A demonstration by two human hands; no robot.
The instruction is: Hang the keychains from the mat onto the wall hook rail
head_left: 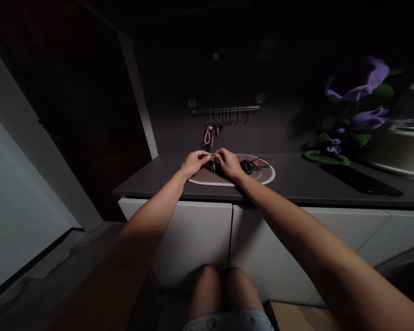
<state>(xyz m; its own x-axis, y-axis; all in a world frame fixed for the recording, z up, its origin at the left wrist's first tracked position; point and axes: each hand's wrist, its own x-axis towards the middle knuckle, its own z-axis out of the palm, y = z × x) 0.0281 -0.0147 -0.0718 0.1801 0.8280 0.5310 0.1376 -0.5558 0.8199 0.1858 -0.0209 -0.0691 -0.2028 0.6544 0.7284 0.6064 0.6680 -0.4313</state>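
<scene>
Over an oval brown mat [210, 178] with a pale rim, my left hand [193, 162] and my right hand [229, 164] face each other, fingertips pinched close together. Between them is a thin ring with a bunch of keys [213, 167] hanging below it; the ring's exact shape is too small to make out. Both hands are closed on this key ring. To the right of my right hand, a dark key fob [246, 167] and a red patterned tag [260, 162] with a cord and some keys lie on the mat.
A clear hook rail [227, 110] on the dark wall carries several keys and a pink loop strap [207, 136]. On the counter [293, 184] at right are purple flowers [369, 119], a green ring [326, 158], a flat black object [365, 180] and a large pale rounded object [405, 147].
</scene>
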